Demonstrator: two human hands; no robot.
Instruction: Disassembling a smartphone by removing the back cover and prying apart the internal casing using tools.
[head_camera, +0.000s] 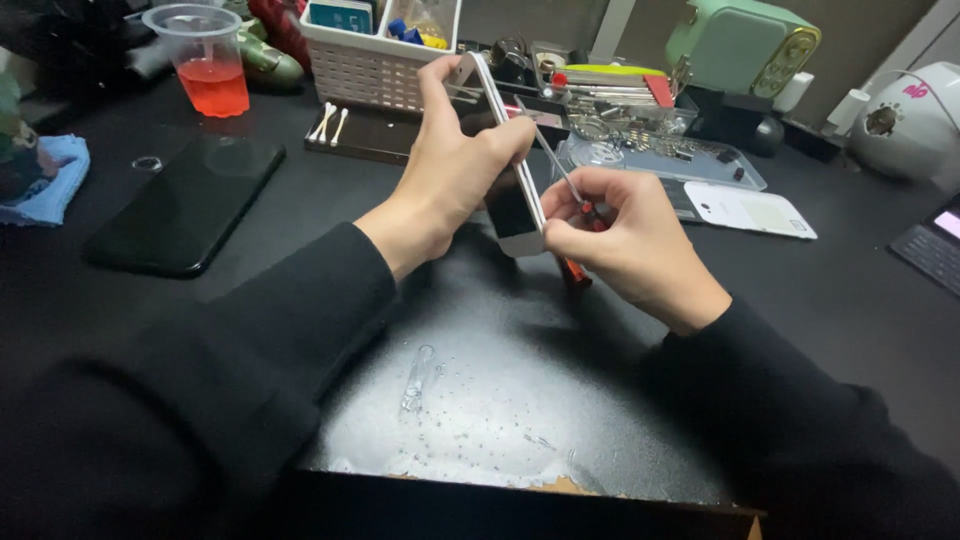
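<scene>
My left hand (455, 170) is wrapped shut around a white phone (515, 200), holding it on edge above the mat (520, 400), tilted so that its top leans away from me toward the basket (375, 65). I judge I hold it this way to bring its thin side up to the tool and keep it steady; thumb and fingers pinch it from both faces. My right hand (625, 240) is just right of the phone, curled closed on a screwdriver (560, 175), fingertips pinching the red handle low down while the thin metal shaft slants up and left across the phone's edge. Whether the tip is touching the phone I cannot tell. The grip near the shaft looks like a grip for fine control rather than force

The phone is slim, with a white frame, a dark face turned toward my left palm, and a rounded lower corner showing just left of my right thumb

Below the phone, the mat is dusted with pale specks and carries a clear bit of plastic (420, 375). Left of the phone lies a black phone (185, 205) flat on the desk, and past it a cup (205, 60) of red drink. Right of the phone are a parts tray (660, 160) and a white back cover (750, 210)
</scene>
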